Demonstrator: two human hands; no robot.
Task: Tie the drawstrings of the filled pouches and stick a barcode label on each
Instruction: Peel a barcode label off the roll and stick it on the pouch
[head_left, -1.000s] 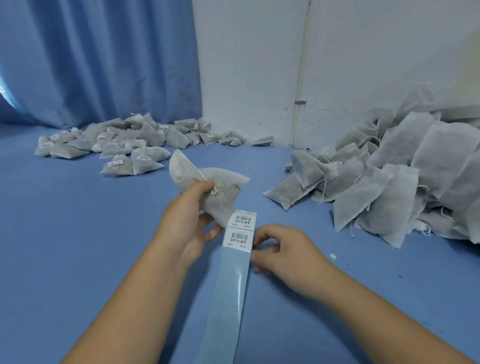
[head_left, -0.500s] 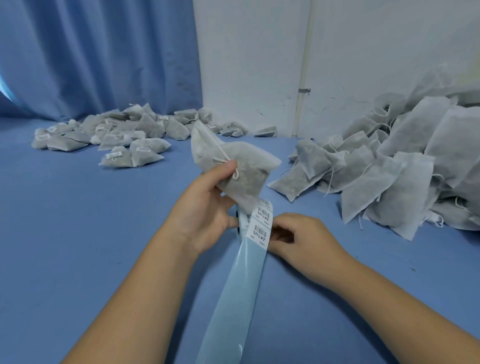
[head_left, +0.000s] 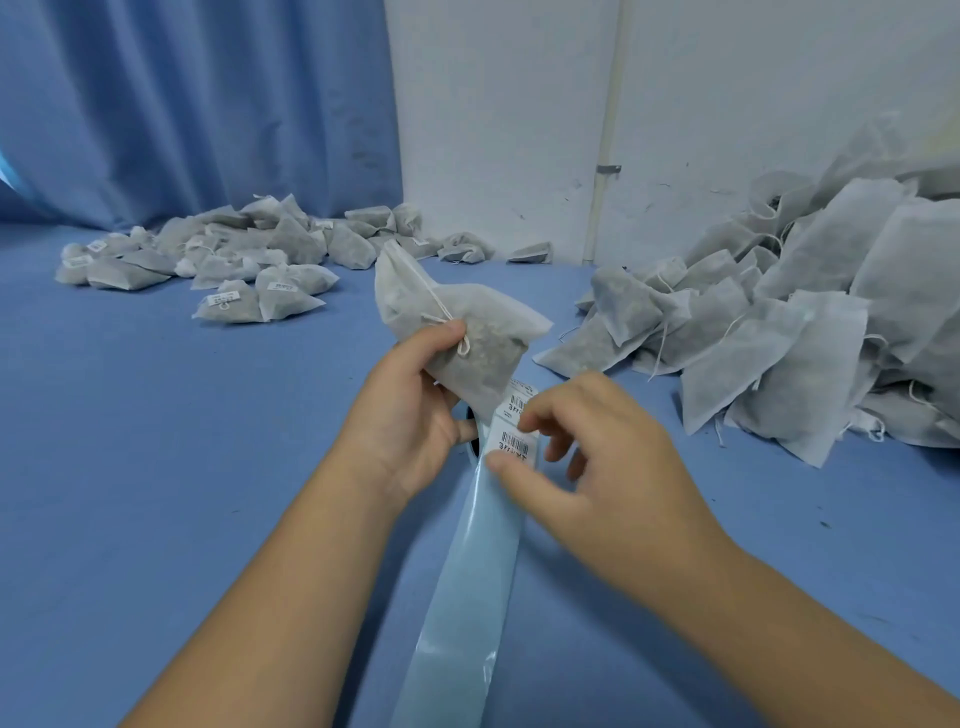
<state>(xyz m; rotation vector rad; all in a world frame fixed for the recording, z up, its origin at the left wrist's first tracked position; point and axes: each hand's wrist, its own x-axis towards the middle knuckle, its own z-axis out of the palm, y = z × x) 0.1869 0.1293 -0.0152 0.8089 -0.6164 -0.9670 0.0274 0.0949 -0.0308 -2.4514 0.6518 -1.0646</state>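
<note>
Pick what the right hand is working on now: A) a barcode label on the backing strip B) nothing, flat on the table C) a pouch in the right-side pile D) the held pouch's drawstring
A: the right hand pinches the nearer barcode label between thumb and fingers on the backing strip, while the left hand holds the pouch.

The barcode label (head_left: 511, 444) is unreadably small — backing strip (head_left: 467, 597) cut off below.

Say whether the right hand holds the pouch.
No, the left hand grips the pouch, while the right hand pinches a label on the strip.
</note>
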